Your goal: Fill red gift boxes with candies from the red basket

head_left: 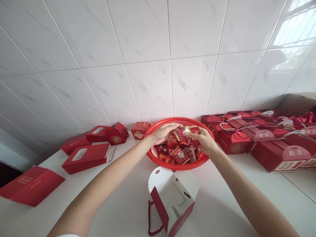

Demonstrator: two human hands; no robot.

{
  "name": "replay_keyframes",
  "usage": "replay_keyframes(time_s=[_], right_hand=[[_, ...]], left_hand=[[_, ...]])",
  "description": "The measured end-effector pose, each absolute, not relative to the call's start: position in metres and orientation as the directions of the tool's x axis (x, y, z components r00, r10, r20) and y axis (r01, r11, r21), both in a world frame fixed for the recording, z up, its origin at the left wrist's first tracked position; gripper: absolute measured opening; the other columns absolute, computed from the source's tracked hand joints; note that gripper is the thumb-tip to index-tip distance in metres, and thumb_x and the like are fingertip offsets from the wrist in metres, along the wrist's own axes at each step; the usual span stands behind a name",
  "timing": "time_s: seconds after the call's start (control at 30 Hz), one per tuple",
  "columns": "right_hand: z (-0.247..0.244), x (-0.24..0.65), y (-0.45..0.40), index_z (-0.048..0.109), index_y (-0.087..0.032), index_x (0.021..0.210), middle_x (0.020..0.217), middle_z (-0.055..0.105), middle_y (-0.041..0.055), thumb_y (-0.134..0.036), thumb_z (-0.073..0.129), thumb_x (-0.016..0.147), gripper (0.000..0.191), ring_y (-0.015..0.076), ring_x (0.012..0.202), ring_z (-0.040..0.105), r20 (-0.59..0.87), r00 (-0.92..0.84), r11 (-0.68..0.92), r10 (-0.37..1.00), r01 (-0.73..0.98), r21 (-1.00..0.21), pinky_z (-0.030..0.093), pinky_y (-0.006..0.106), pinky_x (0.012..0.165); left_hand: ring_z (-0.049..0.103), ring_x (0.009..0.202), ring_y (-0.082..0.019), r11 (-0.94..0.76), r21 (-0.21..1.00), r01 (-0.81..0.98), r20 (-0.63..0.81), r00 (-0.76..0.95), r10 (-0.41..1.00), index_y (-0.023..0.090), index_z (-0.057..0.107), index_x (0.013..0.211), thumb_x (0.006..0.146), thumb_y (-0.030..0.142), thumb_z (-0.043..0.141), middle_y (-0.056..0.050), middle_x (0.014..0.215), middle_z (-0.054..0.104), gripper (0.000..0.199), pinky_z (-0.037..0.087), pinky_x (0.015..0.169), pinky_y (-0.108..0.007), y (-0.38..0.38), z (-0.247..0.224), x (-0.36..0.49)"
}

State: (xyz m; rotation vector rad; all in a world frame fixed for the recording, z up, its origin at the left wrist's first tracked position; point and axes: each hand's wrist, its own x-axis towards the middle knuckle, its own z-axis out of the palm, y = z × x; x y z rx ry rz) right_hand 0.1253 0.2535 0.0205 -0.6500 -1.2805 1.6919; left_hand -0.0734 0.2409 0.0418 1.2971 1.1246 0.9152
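Observation:
Both hands are over a red plastic basket point(178, 167) full of wrapped candies point(180, 155), mostly red with some gold. My left hand point(166, 132) curls its fingers around a few red and gold wrapped candies at the back of the basket. Facing it, my right hand point(204, 140) has thumb and fingers closed on wrapped candies, with a gold wrapper point(187, 129) showing at the thumb tip. How many pieces each hand holds is hidden. Just in front of the basket stands an open gift box point(180, 215), red outside and white inside, with a dark red cord handle at its left.
Several closed red gift boxes point(237, 144) crowd the right side. Other red boxes point(86, 158) and a flat-sided red box point(32, 184) lie at left. A small red box point(140, 130) sits by the white tiled wall point(148, 82) behind the basket.

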Motion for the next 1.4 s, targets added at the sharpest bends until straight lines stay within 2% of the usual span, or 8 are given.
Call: replay_keyframes(time_s=[0.1, 0.2, 0.27, 0.33, 0.53, 0.67, 1.0, 1.4], right_hand=[[0.019, 0.126, 0.254, 0.071, -0.02, 0.07, 0.067, 0.068, 0.0001, -0.036, 0.094, 0.054, 0.032, 0.016, 0.062, 0.062, 0.111, -0.453, -0.059, 0.885, -0.345, -0.937, 0.051, 0.031, 0.063], [0.017, 0.125, 0.255, 0.072, -0.019, 0.07, 0.069, 0.07, 0.0011, -0.035, 0.093, 0.054, 0.031, 0.0156, 0.062, 0.062, 0.108, -0.442, -0.061, 0.89, -0.351, -0.934, 0.051, 0.031, 0.064], [0.016, 0.125, 0.256, 0.073, -0.019, 0.07, 0.07, 0.071, 0.0016, -0.032, 0.094, 0.053, 0.03, 0.0158, 0.064, 0.063, 0.086, -0.438, -0.081, 0.895, -0.348, -0.934, 0.052, 0.031, 0.065], [0.015, 0.125, 0.257, 0.073, -0.019, 0.068, 0.069, 0.07, 0.0011, -0.03, 0.094, 0.051, 0.029, 0.0155, 0.064, 0.062, 0.067, -0.434, -0.096, 0.898, -0.344, -0.934, 0.051, 0.03, 0.064], [0.017, 0.125, 0.258, 0.067, -0.018, 0.055, 0.057, 0.063, -0.0002, -0.028, 0.09, 0.05, 0.026, 0.0123, 0.056, 0.055, 0.061, -0.426, -0.083, 0.903, -0.312, -0.947, 0.046, 0.028, 0.058], [0.017, 0.125, 0.258, 0.065, -0.019, 0.054, 0.056, 0.061, -0.0005, -0.03, 0.089, 0.053, 0.027, 0.0122, 0.054, 0.054, 0.066, -0.435, -0.079, 0.898, -0.308, -0.948, 0.046, 0.028, 0.056], [0.019, 0.126, 0.256, 0.068, -0.02, 0.059, 0.058, 0.061, -0.0006, -0.039, 0.093, 0.053, 0.032, 0.0128, 0.056, 0.054, 0.124, -0.474, -0.037, 0.872, -0.315, -0.948, 0.048, 0.028, 0.057], [0.013, 0.126, 0.259, 0.069, -0.019, 0.065, 0.065, 0.064, -0.0012, -0.036, 0.094, 0.052, 0.033, 0.0132, 0.06, 0.055, 0.114, -0.474, -0.056, 0.873, -0.33, -0.942, 0.047, 0.031, 0.064]], left_hand=[[0.063, 0.074, -0.015, 0.084, 0.898, 0.433, -0.162, 0.148, 0.976, 0.017, 0.075, 0.103, 0.095, 0.037, 0.056, -0.006, 0.096, 0.072, 0.028, 0.049, 0.065, -0.025, 0.245, 0.038, -0.086], [0.06, 0.069, -0.016, 0.047, 0.581, 0.813, -0.223, 0.103, 0.969, 0.016, 0.074, 0.082, 0.082, 0.016, 0.063, -0.002, 0.078, 0.07, 0.011, 0.043, 0.061, -0.024, 0.251, 0.03, -0.096], [0.058, 0.065, -0.016, 0.044, 0.448, 0.893, -0.277, 0.092, 0.957, 0.016, 0.071, 0.07, 0.071, 0.005, 0.063, -0.001, 0.069, 0.068, 0.014, 0.04, 0.059, -0.025, 0.255, 0.025, -0.098], [0.056, 0.062, -0.016, 0.047, 0.412, 0.91, -0.301, 0.087, 0.95, 0.017, 0.066, 0.061, 0.066, 0.001, 0.062, 0.0, 0.062, 0.063, 0.017, 0.039, 0.058, -0.025, 0.258, 0.021, -0.096], [0.051, 0.054, -0.018, 0.055, 0.29, 0.955, -0.342, 0.05, 0.938, 0.019, 0.051, 0.046, 0.064, 0.022, 0.079, 0.001, 0.045, 0.047, 0.033, 0.038, 0.056, -0.029, 0.258, 0.017, -0.079], [0.057, 0.062, -0.022, 0.046, 0.272, 0.961, -0.297, 0.039, 0.954, 0.021, 0.05, 0.05, 0.062, 0.036, 0.083, 0.001, 0.045, 0.045, 0.039, 0.043, 0.061, -0.029, 0.256, 0.01, -0.075], [0.062, 0.067, -0.026, 0.078, 0.266, 0.961, -0.313, 0.009, 0.95, 0.02, 0.051, 0.05, 0.063, 0.034, 0.082, -0.003, 0.052, 0.055, 0.036, 0.047, 0.065, -0.033, 0.26, -0.005, -0.075], [0.045, 0.052, -0.012, 0.019, 0.453, 0.892, -0.408, 0.188, 0.893, 0.019, 0.053, 0.047, 0.059, 0.014, 0.067, 0.004, 0.045, 0.049, 0.018, 0.037, 0.053, -0.025, 0.259, -0.001, -0.07]])
